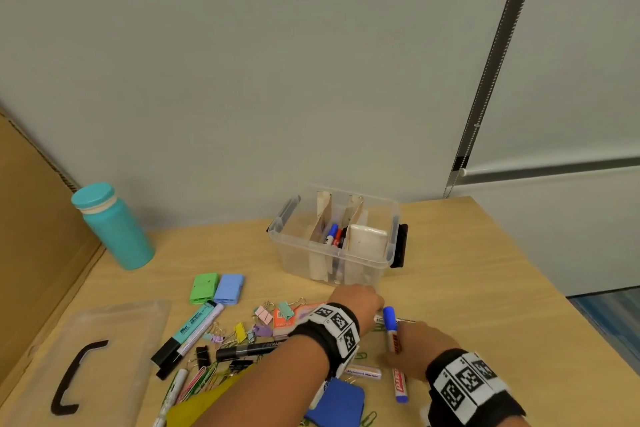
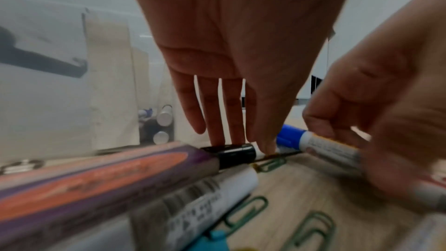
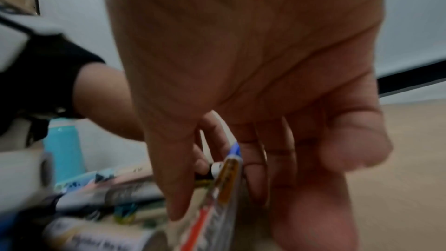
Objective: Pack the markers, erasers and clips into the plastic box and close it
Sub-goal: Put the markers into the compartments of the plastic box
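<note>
Both hands low over the table (image 1: 450, 253), just in front of the plastic box (image 1: 332, 246). R hand (image 1: 415, 345) curled round a blue-capped marker (image 1: 391, 326), fingers and thumb wrapping the white barrel, cap end pointing toward the box. L hand (image 1: 358, 302) fingers straight, spread a little, tips down on a black-capped marker (image 2: 229, 153) lying on the wood; not wrapped round it, so a loose touch only. Box stands open, paper dividers inside; middle section has blue and red markers upright, R section a cream eraser (image 1: 367, 239). Clear lid (image 1: 86, 357) w/ black handle lies flat at far L, well apart from box. Still loose on table: pastel binder clips (image 1: 266, 314), green paper clips (image 2: 272, 163), more markers, green and blue erasers (image 1: 216, 288). Teal bottle (image 1: 110, 225) stands near the wall.
</note>
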The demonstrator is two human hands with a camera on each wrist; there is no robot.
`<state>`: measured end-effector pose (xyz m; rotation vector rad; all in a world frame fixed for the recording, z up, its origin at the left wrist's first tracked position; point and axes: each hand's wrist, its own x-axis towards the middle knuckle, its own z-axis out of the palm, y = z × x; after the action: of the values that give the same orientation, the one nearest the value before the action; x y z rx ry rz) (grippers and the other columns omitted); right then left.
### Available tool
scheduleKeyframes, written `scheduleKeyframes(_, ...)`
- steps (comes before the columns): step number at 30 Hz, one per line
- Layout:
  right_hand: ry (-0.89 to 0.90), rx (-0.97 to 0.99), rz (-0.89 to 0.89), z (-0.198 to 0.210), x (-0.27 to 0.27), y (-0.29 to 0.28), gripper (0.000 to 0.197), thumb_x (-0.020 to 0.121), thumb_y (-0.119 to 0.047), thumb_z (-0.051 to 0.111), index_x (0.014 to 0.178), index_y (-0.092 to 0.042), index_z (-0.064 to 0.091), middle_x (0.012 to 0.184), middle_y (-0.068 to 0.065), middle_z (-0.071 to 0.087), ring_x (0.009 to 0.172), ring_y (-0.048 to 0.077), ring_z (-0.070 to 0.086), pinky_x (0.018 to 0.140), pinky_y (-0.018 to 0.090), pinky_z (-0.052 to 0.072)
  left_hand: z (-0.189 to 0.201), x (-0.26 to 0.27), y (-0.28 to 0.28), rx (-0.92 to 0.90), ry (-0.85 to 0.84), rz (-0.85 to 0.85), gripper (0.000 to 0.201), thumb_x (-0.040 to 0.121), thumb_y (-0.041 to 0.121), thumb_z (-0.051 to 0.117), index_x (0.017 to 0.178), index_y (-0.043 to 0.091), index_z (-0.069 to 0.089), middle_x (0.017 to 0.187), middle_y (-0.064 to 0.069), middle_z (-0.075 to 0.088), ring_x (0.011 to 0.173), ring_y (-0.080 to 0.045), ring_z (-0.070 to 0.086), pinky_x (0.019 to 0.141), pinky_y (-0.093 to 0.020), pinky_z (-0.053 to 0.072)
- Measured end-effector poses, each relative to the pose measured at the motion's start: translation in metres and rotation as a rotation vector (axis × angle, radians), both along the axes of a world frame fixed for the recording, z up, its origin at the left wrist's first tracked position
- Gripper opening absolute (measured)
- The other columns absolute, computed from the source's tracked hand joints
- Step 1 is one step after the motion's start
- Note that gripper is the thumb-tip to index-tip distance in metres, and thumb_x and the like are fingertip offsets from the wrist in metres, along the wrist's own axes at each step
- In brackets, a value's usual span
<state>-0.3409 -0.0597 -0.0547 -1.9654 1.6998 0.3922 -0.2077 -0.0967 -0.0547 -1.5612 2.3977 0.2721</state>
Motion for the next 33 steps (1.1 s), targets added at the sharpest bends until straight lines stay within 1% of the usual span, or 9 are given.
scheduleKeyframes(4, 0.000, 0.071, -0.021, -0.009, 0.002, -0.002, 0.031, 0.089, -0.028, 0.056, 0.118, -0.017, 0.052, 0.100, -0.001, 0.058, 0.099, 0.016, 0.063, 0.080, 0.022, 0.048, -0.002, -0.004, -0.005, 0.005, -0.074, -0.018, 0.029, 0.090, 0.014, 0.056, 0.119, 0.015, 0.059, 0.115, -0.011, 0.059, 0.106, -0.030, 0.057, 0.084, -0.040, 0.045)
scheduleKeyframes(9, -0.024, -0.010, 0.008, 0.020, -0.013, -0.002, 0.034, 0.095, -0.023, 0.039, 0.129, -0.020, 0.043, 0.108, 0.002, 0.060, 0.091, 0.019, 0.059, 0.074, 0.026, 0.043, 0.015, 0.008, 0.005, -0.045, 0.028, 0.003, 0.028, 0.091, 0.011, 0.052, 0.119, 0.013, 0.056, 0.114, -0.011, 0.055, 0.105, -0.030, 0.054, 0.085, -0.042, 0.045)
scheduleKeyframes(15, -0.349, -0.297, 0.075, 0.086, -0.017, -0.005, 0.040, 0.100, -0.031, 0.034, 0.140, -0.035, 0.028, 0.076, -0.007, 0.052, 0.062, 0.009, 0.050, 0.058, 0.025, 0.040, 0.046, 0.067, 0.034, -0.145, 0.300, 0.059, 0.031, 0.093, 0.023, 0.047, 0.124, 0.026, 0.052, 0.116, 0.002, 0.052, 0.105, -0.018, 0.049, 0.084, -0.032, 0.045)
scheduleKeyframes(17, -0.501, -0.331, 0.057, 0.100, -0.003, -0.008, 0.043, 0.100, -0.023, 0.033, 0.142, -0.027, 0.025, 0.086, -0.006, 0.049, 0.065, 0.005, 0.047, 0.059, 0.020, 0.036, 0.050, 0.092, 0.043, -0.175, 0.341, 0.123, 0.030, 0.093, 0.026, 0.046, 0.122, 0.029, 0.051, 0.113, 0.005, 0.051, 0.102, -0.015, 0.048, 0.079, -0.027, 0.042)
scheduleKeyframes(19, -0.555, -0.360, 0.054, 0.109, 0.014, -0.012, 0.042, 0.098, -0.018, 0.034, 0.140, -0.020, 0.027, 0.109, 0.001, 0.046, 0.074, 0.012, 0.053, 0.067, 0.026, 0.045, 0.051, 0.113, 0.052, -0.180, 0.375, 0.191, 0.026, 0.092, 0.026, 0.047, 0.118, 0.030, 0.051, 0.109, 0.008, 0.050, 0.097, -0.012, 0.050, 0.077, -0.028, 0.045)
scheduleKeyframes(21, -0.485, -0.474, 0.051, 0.115, 0.033, -0.024, 0.039, 0.097, -0.014, 0.037, 0.136, -0.016, 0.036, 0.115, 0.005, 0.042, 0.077, 0.022, 0.055, 0.073, 0.035, 0.049, 0.051, 0.131, 0.060, -0.174, 0.407, 0.266, 0.021, 0.090, 0.027, 0.050, 0.111, 0.030, 0.052, 0.104, 0.009, 0.051, 0.086, -0.010, 0.051, 0.075, -0.029, 0.048)
scheduleKeyframes(25, -0.302, -0.634, 0.023, 0.123, 0.078, -0.061, 0.027, 0.092, -0.005, 0.043, 0.114, -0.010, 0.059, 0.110, 0.009, 0.055, 0.074, 0.023, 0.050, 0.066, 0.029, 0.039, 0.049, 0.151, 0.075, -0.173, 0.434, 0.370, 0.019, 0.088, 0.030, 0.054, 0.107, 0.030, 0.052, 0.097, 0.014, 0.051, 0.081, -0.009, 0.055, 0.073, -0.028, 0.050)
scheduleKeyframes(29, -0.082, -0.439, -0.011, 0.125, 0.113, -0.090, 0.023, 0.091, -0.004, 0.051, 0.111, -0.004, 0.061, 0.115, 0.015, 0.062, 0.103, 0.030, 0.062, 0.081, 0.034, 0.049, 0.047, 0.161, 0.083, -0.198, 0.466, 0.406, 0.016, 0.088, 0.030, 0.054, 0.103, 0.031, 0.052, 0.089, 0.018, 0.048, 0.078, -0.006, 0.057, 0.064, -0.018, 0.044)
scheduleKeyframes(33, -0.033, -0.425, -0.005, 0.107, 0.132, -0.113, 0.026, 0.091, -0.006, 0.051, 0.113, -0.006, 0.064, 0.116, 0.013, 0.064, 0.104, 0.030, 0.063, 0.082, 0.035, 0.050, 0.049, 0.166, 0.084, -0.216, 0.493, 0.386, 0.015, 0.088, 0.028, 0.054, 0.103, 0.031, 0.052, 0.093, 0.019, 0.048, 0.079, -0.005, 0.055, 0.065, -0.017, 0.042)
